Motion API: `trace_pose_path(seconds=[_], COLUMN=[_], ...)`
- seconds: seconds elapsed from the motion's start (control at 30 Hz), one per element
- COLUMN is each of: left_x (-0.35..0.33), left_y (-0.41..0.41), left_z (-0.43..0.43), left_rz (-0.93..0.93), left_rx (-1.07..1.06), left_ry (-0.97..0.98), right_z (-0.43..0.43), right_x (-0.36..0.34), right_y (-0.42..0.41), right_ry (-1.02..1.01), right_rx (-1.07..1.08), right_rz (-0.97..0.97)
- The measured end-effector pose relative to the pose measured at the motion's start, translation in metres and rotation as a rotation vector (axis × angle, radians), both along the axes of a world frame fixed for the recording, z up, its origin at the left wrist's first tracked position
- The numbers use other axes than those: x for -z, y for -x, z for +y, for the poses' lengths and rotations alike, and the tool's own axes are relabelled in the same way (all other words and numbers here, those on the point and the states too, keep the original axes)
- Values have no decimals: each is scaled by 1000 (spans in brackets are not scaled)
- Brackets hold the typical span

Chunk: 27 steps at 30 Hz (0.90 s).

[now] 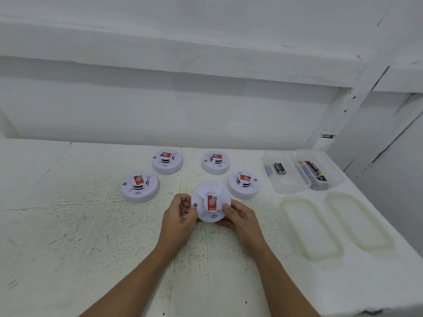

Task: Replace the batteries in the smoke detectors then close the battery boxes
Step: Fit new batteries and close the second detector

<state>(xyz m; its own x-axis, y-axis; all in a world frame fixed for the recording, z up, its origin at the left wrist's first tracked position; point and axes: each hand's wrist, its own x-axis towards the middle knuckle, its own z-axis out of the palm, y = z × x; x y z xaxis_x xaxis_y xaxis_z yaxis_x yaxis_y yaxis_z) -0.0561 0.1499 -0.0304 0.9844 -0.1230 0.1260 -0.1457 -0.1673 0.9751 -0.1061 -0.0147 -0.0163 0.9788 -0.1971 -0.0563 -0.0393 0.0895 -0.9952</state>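
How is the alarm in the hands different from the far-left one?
The held alarm is pinched at its rim by the left hand and right hand; the far-left alarm sits untouched on the table. The held alarm's sticker stands straight; the far-left alarm's leans. Both are round and white.

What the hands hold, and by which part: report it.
One smoke detector, held by its rim: the left hand grips the left edge, the right hand the lower right edge.

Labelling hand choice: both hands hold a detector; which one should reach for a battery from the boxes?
Right, probably. The right hand grips the detector on the side facing the battery boxes. The left hand would have to cross over the detector, so it is better left holding.
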Motion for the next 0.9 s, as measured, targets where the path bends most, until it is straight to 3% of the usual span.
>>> trace_pose_path(seconds=[0.43, 0.9], left_x=[-1, 3], left_y=[-3, -5], left_z=[3, 4], left_rz=[77, 57], left_rx=[129, 135], left_ry=[105, 61], right_z=[-4, -4], right_x=[6, 4], right_y=[-2, -2], right_ry=[-73, -100], right_rx=[50, 49], right_rz=[-8, -21])
